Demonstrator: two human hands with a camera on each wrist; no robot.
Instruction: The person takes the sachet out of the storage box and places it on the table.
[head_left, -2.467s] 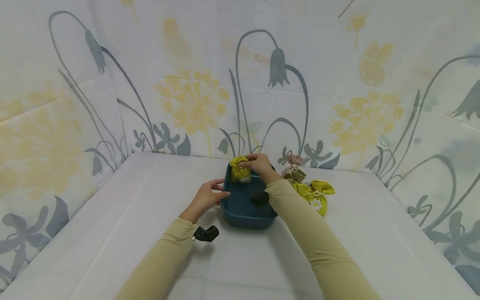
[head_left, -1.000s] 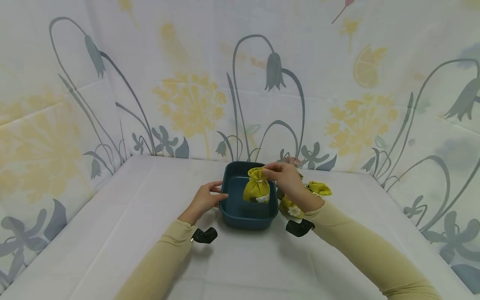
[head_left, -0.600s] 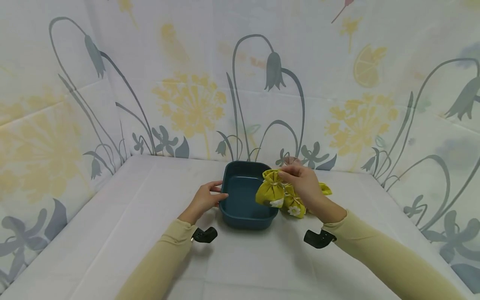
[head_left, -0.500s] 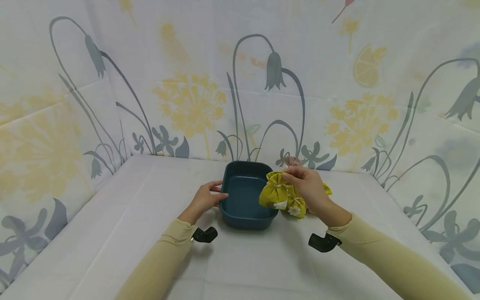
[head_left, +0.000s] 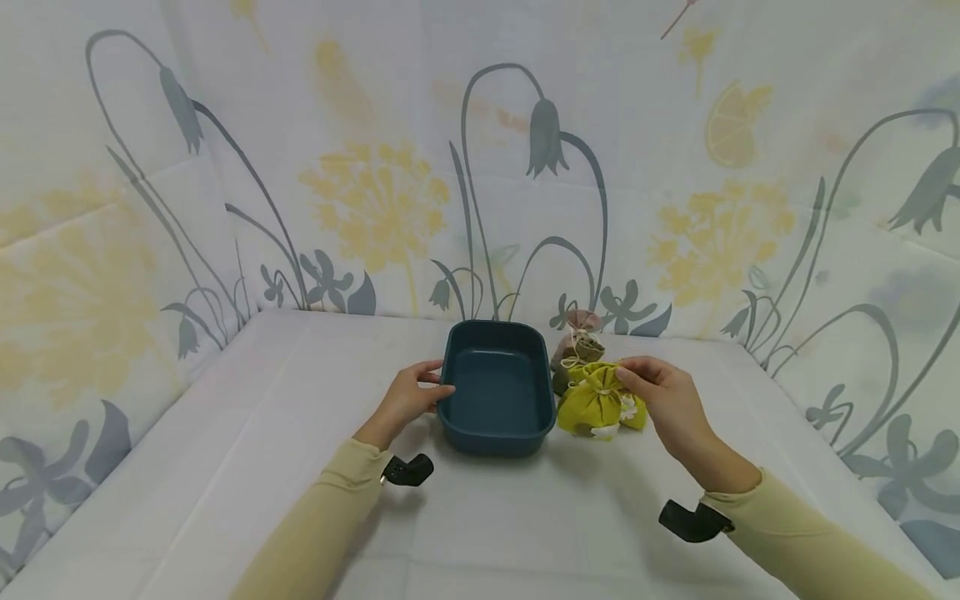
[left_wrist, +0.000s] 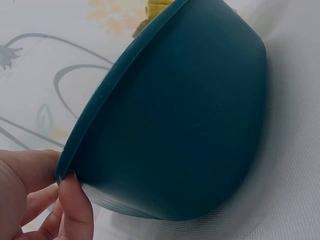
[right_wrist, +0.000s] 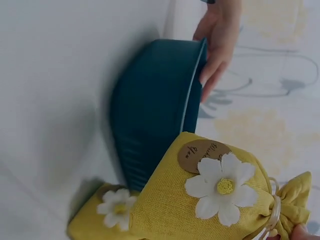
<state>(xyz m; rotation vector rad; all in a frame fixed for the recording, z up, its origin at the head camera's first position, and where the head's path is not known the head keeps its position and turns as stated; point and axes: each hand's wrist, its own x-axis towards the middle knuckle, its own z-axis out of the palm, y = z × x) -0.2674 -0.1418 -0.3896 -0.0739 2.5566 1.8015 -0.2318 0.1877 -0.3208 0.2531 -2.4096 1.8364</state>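
Note:
My left hand (head_left: 405, 398) pinches the left rim of a dark teal plastic basin (head_left: 497, 435), thumb over the edge and fingers outside; the left wrist view shows the same grip on the rim (left_wrist: 65, 160). Nothing lies inside the basin. To its right, my right hand (head_left: 667, 404) pinches the gathered neck of a yellow drawstring pouch (head_left: 588, 408). In the right wrist view this pouch (right_wrist: 165, 195) carries a white cloth flower and a brown oval tag. It overlaps a second yellow pouch with a flower (head_left: 636, 412) behind it.
Behind the yellow pouches stands a pinkish drawstring pouch (head_left: 581, 321) with a greenish bundle (head_left: 585, 348) at its front. A white cloth (head_left: 315, 500) covers the table, and a flower-printed curtain (head_left: 375, 125) rises at its back and sides.
My right hand has lifted the yellow pouch out of the basin and carried it rightward to the other pouches. The left hand keeps its hold on the rim.

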